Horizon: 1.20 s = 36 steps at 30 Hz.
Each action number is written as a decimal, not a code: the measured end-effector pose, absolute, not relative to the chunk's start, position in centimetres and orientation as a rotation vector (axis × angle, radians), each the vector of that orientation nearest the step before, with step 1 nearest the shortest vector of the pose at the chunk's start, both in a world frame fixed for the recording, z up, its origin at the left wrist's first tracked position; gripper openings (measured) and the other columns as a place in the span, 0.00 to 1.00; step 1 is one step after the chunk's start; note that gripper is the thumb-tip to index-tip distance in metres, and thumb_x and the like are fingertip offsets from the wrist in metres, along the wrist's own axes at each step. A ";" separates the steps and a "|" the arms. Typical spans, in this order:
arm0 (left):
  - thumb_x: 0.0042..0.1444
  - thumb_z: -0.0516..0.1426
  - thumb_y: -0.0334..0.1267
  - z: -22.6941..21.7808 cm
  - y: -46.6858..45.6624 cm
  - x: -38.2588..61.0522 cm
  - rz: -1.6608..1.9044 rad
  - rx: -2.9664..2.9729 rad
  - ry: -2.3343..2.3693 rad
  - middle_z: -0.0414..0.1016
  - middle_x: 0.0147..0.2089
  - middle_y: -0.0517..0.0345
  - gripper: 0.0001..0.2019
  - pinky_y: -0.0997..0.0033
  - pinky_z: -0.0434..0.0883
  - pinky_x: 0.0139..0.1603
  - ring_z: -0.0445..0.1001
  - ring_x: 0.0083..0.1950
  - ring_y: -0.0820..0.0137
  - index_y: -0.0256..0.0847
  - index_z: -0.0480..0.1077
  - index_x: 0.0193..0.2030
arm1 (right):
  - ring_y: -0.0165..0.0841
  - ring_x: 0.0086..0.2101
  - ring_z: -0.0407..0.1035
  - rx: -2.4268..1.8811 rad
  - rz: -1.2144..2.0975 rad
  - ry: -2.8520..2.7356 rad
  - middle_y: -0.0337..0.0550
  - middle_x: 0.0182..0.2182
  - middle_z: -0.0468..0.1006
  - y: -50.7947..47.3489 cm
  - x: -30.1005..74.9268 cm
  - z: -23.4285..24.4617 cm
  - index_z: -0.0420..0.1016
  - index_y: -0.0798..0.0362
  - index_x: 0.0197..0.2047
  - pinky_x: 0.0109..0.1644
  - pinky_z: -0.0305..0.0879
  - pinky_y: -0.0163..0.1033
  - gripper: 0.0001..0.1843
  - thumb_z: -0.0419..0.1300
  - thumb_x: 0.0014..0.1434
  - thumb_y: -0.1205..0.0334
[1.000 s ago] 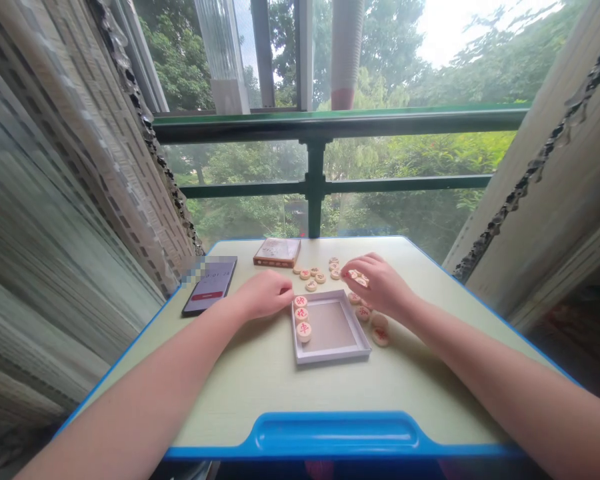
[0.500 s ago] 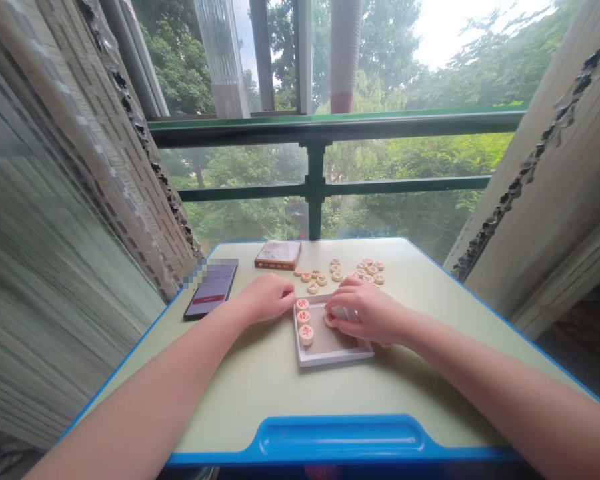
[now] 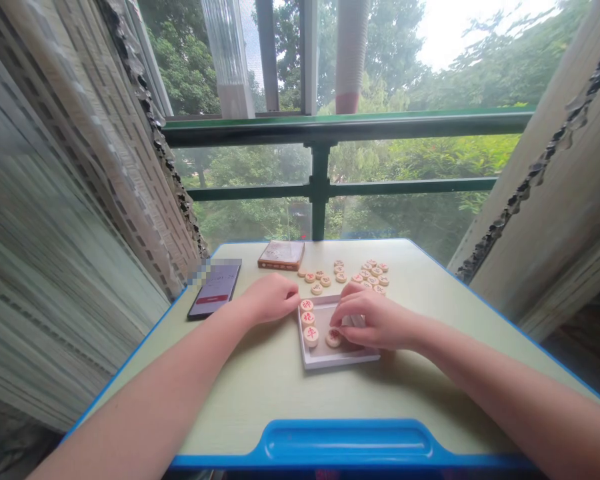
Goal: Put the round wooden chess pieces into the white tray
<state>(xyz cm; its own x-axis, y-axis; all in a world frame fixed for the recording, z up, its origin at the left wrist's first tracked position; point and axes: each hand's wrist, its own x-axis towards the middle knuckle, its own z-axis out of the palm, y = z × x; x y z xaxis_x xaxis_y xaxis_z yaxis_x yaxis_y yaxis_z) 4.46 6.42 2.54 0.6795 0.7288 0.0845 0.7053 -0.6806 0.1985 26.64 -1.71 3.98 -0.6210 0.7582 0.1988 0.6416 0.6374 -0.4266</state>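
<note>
A shallow white box tray (image 3: 325,360) lies in the middle of the table. Three round wooden chess pieces (image 3: 309,320) with red characters stand in a column along its left inner wall. My right hand (image 3: 375,319) reaches over the tray, its fingertips pinched on another round piece (image 3: 333,339) beside the lowest one. My left hand (image 3: 271,299) rests curled against the tray's left outer corner, nothing visible in it. Several loose pieces (image 3: 365,273) lie scattered behind the tray.
A phone (image 3: 215,290) lies at the left of the pale table (image 3: 260,393) with its blue rim. A flat brown box lid (image 3: 281,255) sits at the back. Curtains hang on both sides. A green window rail (image 3: 330,123) runs behind.
My right hand came from the loose pieces behind the tray into the tray with a piece, and now holds it low by the left column. The left hand stayed put.
</note>
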 end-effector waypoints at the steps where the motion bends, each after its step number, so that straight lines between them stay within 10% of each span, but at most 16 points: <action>1: 0.52 0.48 0.39 2.5 6.4 4.5 0.231 2.740 1.179 0.70 0.23 0.57 0.13 0.72 0.52 0.26 0.61 0.24 0.74 0.37 0.66 0.21 | 0.36 0.40 0.65 -1.133 0.448 -2.486 0.43 0.30 0.77 -1.6 26.7 3.9 0.79 0.51 0.34 0.44 0.64 0.40 0.10 0.59 0.50 0.70; 27: 0.53 0.47 0.40 2.3 6.6 4.5 0.238 2.762 1.179 0.69 0.22 0.57 0.15 0.72 0.51 0.25 0.59 0.23 0.75 0.37 0.65 0.20 | 0.38 0.43 0.63 -1.011 0.317 -2.589 0.46 0.41 0.74 -2.6 25.1 3.4 0.74 0.48 0.47 0.46 0.61 0.43 0.15 0.60 0.55 0.59; 36: 0.53 0.48 0.39 2.4 6.6 4.4 0.238 2.746 1.170 0.70 0.23 0.57 0.14 0.72 0.51 0.25 0.60 0.23 0.74 0.37 0.67 0.21 | 0.34 0.38 0.65 -0.949 0.341 -2.534 0.44 0.35 0.77 -2.6 24.4 2.9 0.75 0.52 0.35 0.45 0.61 0.40 0.05 0.61 0.55 0.62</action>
<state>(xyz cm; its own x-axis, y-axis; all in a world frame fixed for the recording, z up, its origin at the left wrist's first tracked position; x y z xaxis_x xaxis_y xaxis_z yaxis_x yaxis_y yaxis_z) 4.43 6.57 2.38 0.6837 0.7245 0.0873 0.7012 -0.6854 0.1964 24.37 -2.64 2.94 -0.6837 0.6694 0.2906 0.5689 0.7383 -0.3622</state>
